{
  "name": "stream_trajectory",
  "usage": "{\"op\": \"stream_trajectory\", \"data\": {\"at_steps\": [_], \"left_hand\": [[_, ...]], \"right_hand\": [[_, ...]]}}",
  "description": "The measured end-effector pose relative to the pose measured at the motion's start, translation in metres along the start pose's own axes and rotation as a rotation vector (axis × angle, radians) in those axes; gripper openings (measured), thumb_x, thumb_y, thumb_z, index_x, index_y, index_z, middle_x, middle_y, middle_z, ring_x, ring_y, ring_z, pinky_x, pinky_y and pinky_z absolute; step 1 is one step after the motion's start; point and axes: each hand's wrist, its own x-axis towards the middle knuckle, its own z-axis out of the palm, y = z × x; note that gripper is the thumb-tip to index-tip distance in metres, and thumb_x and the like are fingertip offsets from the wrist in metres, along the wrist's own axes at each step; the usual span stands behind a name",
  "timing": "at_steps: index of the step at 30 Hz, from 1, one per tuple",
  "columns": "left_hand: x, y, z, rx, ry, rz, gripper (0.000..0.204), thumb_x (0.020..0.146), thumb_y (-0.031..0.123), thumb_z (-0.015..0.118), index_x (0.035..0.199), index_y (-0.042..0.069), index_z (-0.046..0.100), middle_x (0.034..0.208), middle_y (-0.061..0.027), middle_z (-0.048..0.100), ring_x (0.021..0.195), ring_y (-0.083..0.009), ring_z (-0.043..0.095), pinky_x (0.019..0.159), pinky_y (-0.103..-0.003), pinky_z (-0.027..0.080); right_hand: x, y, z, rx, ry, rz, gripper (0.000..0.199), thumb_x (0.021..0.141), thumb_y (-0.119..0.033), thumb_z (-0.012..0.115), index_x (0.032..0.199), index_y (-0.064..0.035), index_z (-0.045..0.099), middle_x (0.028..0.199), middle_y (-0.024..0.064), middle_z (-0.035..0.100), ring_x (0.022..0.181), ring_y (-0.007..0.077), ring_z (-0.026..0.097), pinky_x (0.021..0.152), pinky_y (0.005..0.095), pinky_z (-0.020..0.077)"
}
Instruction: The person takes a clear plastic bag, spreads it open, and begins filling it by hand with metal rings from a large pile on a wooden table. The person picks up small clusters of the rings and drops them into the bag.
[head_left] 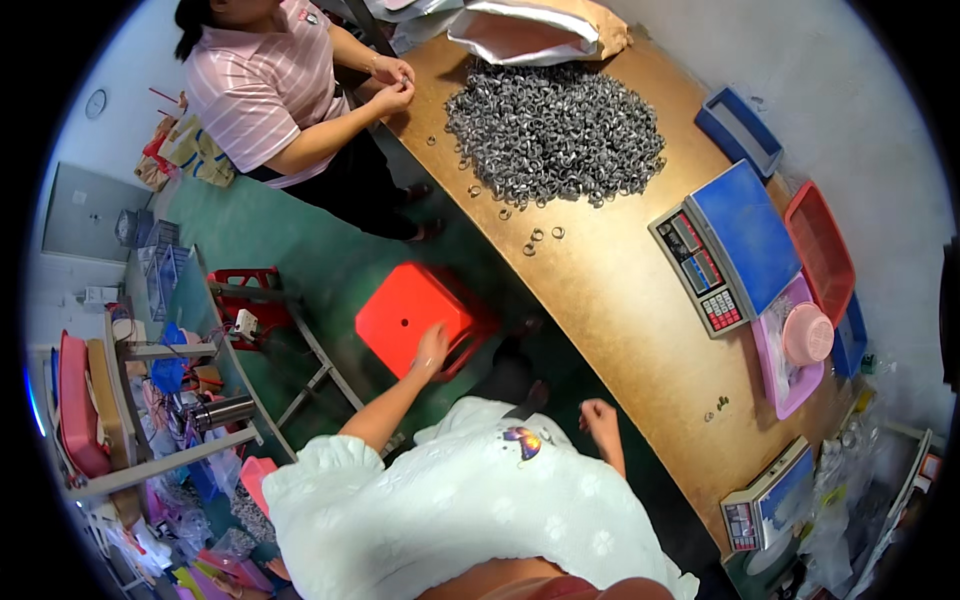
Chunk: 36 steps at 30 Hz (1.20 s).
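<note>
Nearest of all, a white top (480, 510) is filling the bottom of the view, and the long edge of the brown table (640, 340) is slanting past on the right. The right hand (601, 420) is hanging just beside that edge, fingers curling inward; whether they're pinching anything, I cannot tell. Over on the left, the left hand (432, 352) is reaching down to the red stool (412, 303), fingers lying at the near right side of its seat; how firmly they're closing there, I cannot tell. The stool is standing on the green floor (318, 240), between the table and a metal frame (170, 351), with floor showing on its far side. Farther off, a blue-topped scale (745, 235) is sitting on the table's right half. Beyond that, a heap of metal rings (555, 135) is spreading wide, several strays lying toward the table's edge. At the far left, a co-worker (262, 95) in a striped shirt is standing alongside, both hands coming together near the table's edge
</note>
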Motion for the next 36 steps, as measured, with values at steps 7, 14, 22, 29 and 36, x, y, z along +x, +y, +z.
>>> {"op": "stream_trajectory", "data": {"at_steps": [7,14,22,29,36], "left_hand": [[0.112,0.164,0.027,-0.326,0.175,0.257,0.05,0.069,0.001,0.067,0.116,0.003,0.048,0.1,-0.0121,0.049,0.09,-0.0226,0.05,0.077,-0.029,0.043],[0.143,0.195,0.025,-0.024,0.057,0.396,0.053,0.07,0.007,0.068,0.119,0.008,0.049,0.105,-0.0155,0.046,0.094,-0.0324,0.048,0.081,-0.038,0.041],[0.168,0.198,0.029,-0.06,-0.013,0.552,0.032,0.07,0.005,0.063,0.101,0.008,0.059,0.092,-0.0091,0.051,0.086,-0.0273,0.05,0.074,-0.036,0.043],[0.169,0.205,0.027,-0.044,-0.01,0.516,0.034,0.069,0.008,0.063,0.102,0.007,0.055,0.093,-0.009,0.051,0.089,-0.0275,0.049,0.078,-0.036,0.042],[0.173,0.204,0.029,-0.024,-0.099,0.527,0.031,0.069,0.009,0.063,0.099,0.007,0.055,0.092,-0.0085,0.05,0.089,-0.026,0.048,0.077,-0.036,0.042]], "right_hand": [[0.103,-0.123,0.043,-0.043,0.297,-0.385,0.016,0.083,-0.011,0.057,0.093,0.0015,0.056,0.071,0.004,0.055,0.06,0.0094,0.05,0.055,0.0223,0.0413],[0.192,-0.221,0.092,-0.483,0.397,-0.704,0.03,0.076,0.0,0.059,0.105,-0.0037,0.054,0.099,0.0128,0.05,0.085,0.0252,0.053,0.071,0.0317,0.0454],[0.225,-0.22,0.101,-0.55,0.421,-0.724,0.021,0.078,-0.004,0.059,0.099,-0.0036,0.055,0.097,0.0159,0.05,0.087,0.0324,0.052,0.074,0.0354,0.0445],[0.216,-0.221,0.074,0.552,0.058,-0.13,0.018,0.088,-0.013,0.053,0.102,-0.0024,0.055,0.088,0.0058,0.053,0.078,0.0142,0.05,0.063,0.0254,0.0422],[0.205,-0.232,0.07,1.172,-0.318,-0.092,0.03,0.09,-0.016,0.049,0.116,0.0006,0.046,0.093,0.008,0.053,0.081,0.0173,0.05,0.069,0.0277,0.0441]]}}
